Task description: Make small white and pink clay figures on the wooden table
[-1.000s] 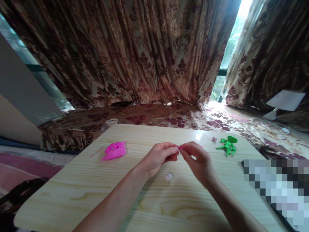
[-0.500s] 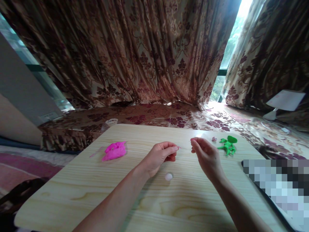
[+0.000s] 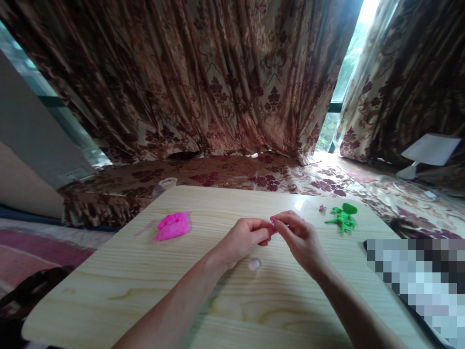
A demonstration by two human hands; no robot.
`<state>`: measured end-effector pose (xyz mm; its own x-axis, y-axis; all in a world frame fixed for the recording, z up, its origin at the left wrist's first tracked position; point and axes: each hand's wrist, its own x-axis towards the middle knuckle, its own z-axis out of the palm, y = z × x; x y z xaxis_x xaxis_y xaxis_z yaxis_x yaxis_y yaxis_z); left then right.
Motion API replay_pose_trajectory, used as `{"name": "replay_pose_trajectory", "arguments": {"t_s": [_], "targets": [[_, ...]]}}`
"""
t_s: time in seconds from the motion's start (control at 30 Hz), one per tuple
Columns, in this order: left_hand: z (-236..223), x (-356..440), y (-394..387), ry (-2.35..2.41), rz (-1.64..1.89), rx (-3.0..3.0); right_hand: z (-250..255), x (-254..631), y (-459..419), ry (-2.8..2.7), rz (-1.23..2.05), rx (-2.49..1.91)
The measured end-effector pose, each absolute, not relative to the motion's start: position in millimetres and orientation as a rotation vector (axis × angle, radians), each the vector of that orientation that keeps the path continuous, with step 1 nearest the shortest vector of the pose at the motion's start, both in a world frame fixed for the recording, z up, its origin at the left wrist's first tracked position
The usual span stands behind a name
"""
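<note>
My left hand (image 3: 250,237) and my right hand (image 3: 298,237) meet above the middle of the table, thumbs and fingers closed in a pinch. Between their fingertips shows a small bright pink piece of clay (image 3: 273,224), mostly covered by the fingers. A bit of the same pink peeks out behind my right hand. On the table just below my left hand lies a small whitish round lump (image 3: 255,264). Farther left rests a larger crumpled pink clay lump (image 3: 172,227). To the right of my right hand lies a green figure (image 3: 343,219) with thin limbs.
A tiny pinkish piece (image 3: 322,208) sits beside the green figure. The wood-grain table (image 3: 119,286) stands before a cloth-covered ledge (image 3: 232,169). A clear plastic cup-like container (image 3: 166,184) is behind its far left corner. A white lamp (image 3: 430,150) stands at right, above a blurred-out dark-edged object (image 3: 417,291).
Half a second ago my right hand was apart, to the right, while my left hand pinched a thin pink bit. Now my right hand is back at the left fingertips, both touching the pink clay.
</note>
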<state>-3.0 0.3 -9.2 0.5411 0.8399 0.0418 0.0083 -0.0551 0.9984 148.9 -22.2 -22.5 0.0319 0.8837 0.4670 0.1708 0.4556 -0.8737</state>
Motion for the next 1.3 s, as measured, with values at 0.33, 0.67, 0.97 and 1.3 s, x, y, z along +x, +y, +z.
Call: {"name": "replay_pose_trajectory", "arguments": {"t_s": [0.33,0.67,0.97,1.3], "targets": [[-7.4,-7.1,1.2,0.755,0.781,1.426,-18.7,154.3,-26.0,-1.63,0.629,-1.023],[-4.6,-6.9,1.7,0.76,0.746,1.421,-23.8,154.0,-23.7,-1.647,0.544,-1.013],[-7.2,-7.8,3.4,0.659,0.727,1.044,-13.9,155.1,-30.2,-1.82,0.386,-1.016],[-6.3,-4.7,1.2,0.712,0.731,1.136,-12.4,157.8,-27.9,-1.667,0.613,-0.977]]}}
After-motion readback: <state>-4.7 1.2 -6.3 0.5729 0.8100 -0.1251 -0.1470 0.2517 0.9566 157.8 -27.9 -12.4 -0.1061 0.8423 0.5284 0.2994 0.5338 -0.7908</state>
